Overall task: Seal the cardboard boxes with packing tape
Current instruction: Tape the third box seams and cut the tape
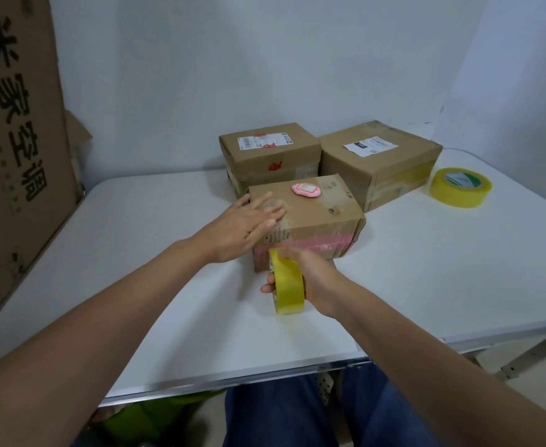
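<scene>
From the head camera, 3 cardboard boxes sit on a white table [168,285]. The nearest, a small box [310,217], has a band of pink tape along its front face and a pink tag [306,190] lying on its top. The left hand [249,225] rests flat on the near left part of this box's top, fingers straight and spread, holding nothing. The right hand [310,279] is just in front of the box, its fingers curled around a yellow tape roll [288,285] that stands on edge; the thumb shows at the roll's left side. The roll's upper edge meets the lower front face of the small box near its left corner, though whether tape is already stuck there is hard to tell.

Behind the small box stand 2 more: a middle box [268,153] with a white label and red marks on top, and to its right a larger box [381,162] with a white label and yellowish tape bands on its front. The 2 touch or nearly touch side by side. A second tape roll [460,188] lies flat on the table, just right of the larger box.

A tall cardboard sheet [16,140] printed with dark characters leans at the table's left edge. Below the table's near edge are blue trousers [297,414] and something green [155,417].
</scene>
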### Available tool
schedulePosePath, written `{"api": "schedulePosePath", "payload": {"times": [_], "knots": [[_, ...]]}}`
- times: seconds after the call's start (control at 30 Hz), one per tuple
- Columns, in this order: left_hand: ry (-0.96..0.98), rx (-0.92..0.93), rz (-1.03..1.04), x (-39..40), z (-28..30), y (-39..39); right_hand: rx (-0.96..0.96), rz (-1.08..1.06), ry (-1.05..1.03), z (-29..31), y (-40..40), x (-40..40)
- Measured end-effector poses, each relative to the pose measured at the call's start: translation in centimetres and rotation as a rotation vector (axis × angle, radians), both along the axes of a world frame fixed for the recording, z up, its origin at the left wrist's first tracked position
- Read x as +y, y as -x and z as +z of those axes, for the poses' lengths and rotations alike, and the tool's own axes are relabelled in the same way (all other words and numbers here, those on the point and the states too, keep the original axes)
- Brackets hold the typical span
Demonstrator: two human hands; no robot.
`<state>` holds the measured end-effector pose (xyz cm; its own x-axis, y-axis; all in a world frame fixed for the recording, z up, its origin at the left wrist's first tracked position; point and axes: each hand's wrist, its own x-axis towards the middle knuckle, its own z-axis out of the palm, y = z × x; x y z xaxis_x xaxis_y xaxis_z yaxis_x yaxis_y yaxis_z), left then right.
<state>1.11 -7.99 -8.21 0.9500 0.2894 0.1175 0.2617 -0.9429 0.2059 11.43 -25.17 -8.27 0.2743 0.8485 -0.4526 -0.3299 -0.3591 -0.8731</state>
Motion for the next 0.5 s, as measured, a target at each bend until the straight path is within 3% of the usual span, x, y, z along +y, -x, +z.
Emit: {"api": "schedulePosePath", "payload": {"times": [0.17, 0.5], "knots": [[0.135, -0.089, 0.049, 0.2, -0.4, -0.2, -0.029, -0.008, 0.022, 0.6, 0.1, 0.1], [0.161, -0.121, 0.129, -0.2, -0.5, -0.4, -0.009, 0.018, 0.043, 1.2, 0.5, -0.2]]}}
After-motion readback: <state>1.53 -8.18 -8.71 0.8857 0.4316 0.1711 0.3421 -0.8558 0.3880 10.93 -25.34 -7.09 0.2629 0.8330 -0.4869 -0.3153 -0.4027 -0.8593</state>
